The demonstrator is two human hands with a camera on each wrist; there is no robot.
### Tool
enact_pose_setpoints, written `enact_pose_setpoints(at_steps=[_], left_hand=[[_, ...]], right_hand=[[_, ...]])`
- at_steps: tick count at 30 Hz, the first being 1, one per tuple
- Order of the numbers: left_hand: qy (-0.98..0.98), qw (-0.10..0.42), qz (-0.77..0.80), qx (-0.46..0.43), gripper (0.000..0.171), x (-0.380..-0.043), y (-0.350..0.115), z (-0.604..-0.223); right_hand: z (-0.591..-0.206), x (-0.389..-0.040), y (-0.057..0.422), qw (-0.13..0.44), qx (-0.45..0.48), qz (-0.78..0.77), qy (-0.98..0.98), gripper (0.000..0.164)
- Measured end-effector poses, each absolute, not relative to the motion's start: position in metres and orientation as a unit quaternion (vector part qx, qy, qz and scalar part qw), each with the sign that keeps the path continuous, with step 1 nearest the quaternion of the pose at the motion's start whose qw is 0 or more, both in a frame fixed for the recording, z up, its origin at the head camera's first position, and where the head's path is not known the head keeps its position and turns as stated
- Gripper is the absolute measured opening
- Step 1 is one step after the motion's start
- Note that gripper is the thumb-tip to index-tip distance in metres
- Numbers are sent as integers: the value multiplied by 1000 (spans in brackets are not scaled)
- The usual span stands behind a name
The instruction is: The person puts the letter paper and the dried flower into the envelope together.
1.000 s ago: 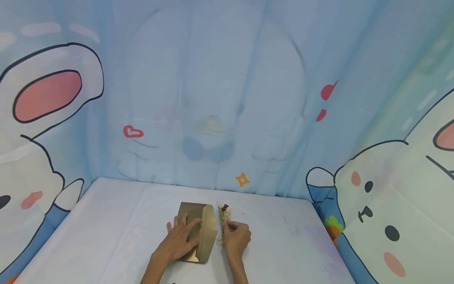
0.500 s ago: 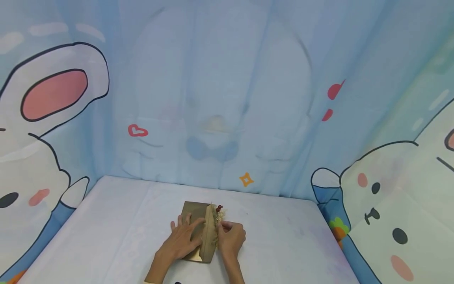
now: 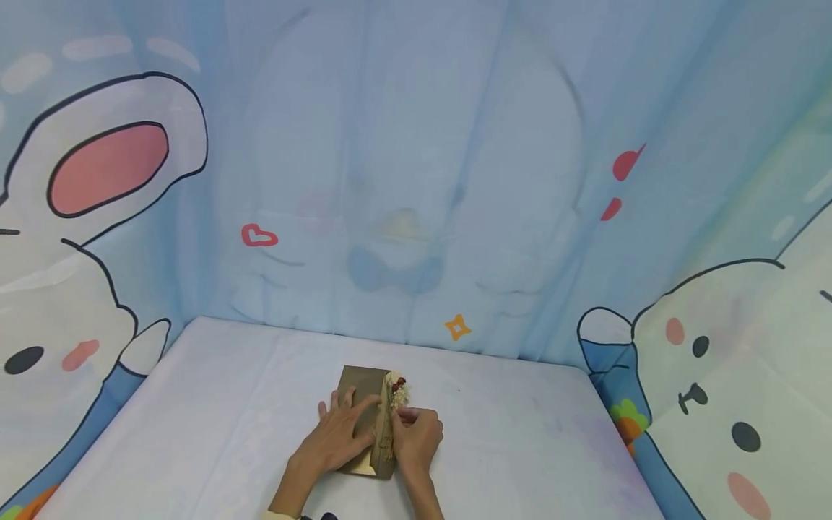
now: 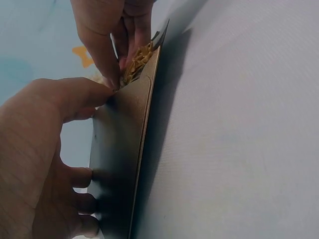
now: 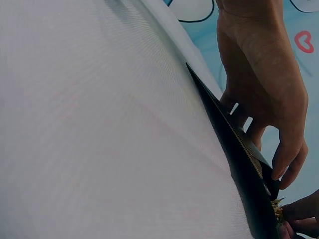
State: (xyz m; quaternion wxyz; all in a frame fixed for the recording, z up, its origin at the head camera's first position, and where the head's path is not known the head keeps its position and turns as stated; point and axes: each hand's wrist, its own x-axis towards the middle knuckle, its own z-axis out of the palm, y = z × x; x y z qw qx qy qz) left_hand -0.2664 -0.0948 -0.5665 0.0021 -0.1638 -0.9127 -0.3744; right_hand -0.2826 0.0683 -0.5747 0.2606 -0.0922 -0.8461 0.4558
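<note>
A gold-brown envelope [image 3: 361, 383] lies on the white-covered table with its flap on the right side. My left hand [image 3: 333, 439] rests on it, fingers spread and fairly straight; in the left wrist view its fingertips press the envelope's face [image 4: 117, 144] beside the opening edge. A small bunch of dried flowers [image 3: 399, 393], with dark red and cream heads, lies along the flap. My right hand [image 3: 417, 439] pinches it by the stems between thumb and fingers. Straw-coloured strands [image 4: 138, 63] of the bunch show at the envelope's opening. The right wrist view partly cuts off the right hand [image 5: 304, 209].
The white tablecloth [image 3: 520, 433] spreads around the envelope. A pale blue curtain [image 3: 416, 144] with cartoon rabbits hangs behind the table and at both sides. A small dark object [image 3: 328, 516] shows at the bottom edge of the head view.
My right hand has carried the dried-flower bunch leftward, from the table beside the envelope onto its flap. My left hand stays on the envelope. The head view has shifted slightly.
</note>
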Motion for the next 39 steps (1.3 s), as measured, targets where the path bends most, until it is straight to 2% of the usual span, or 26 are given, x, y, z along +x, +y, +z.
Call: enact_pose_setpoints(at_steps=[8, 21, 25, 30, 35, 39], left_hand=[[-914, 10, -371, -164, 60, -269, -95, -568], [-910, 17, -379, -170, 60, -269, -94, -568], [-912, 23, -374, -168, 61, -269, -96, -568], [-913, 27, -372, -167, 62, -270, -99, -569], [-913, 16, -375, -163, 65, -269, -99, -571], [-911, 4, -380, -162, 67, -269, -99, -572]], right_hand=[[-576, -286, 64, 258, -79, 449, -852, 6], [-571, -287, 60, 164, -22, 476, -864, 5], [-571, -289, 64, 146, -1, 490, -860, 9], [-571, -292, 68, 125, 17, 511, -850, 22], [-573, -295, 69, 98, 17, 503, -859, 35], [-573, -297, 69, 95, 37, 475, -874, 39]])
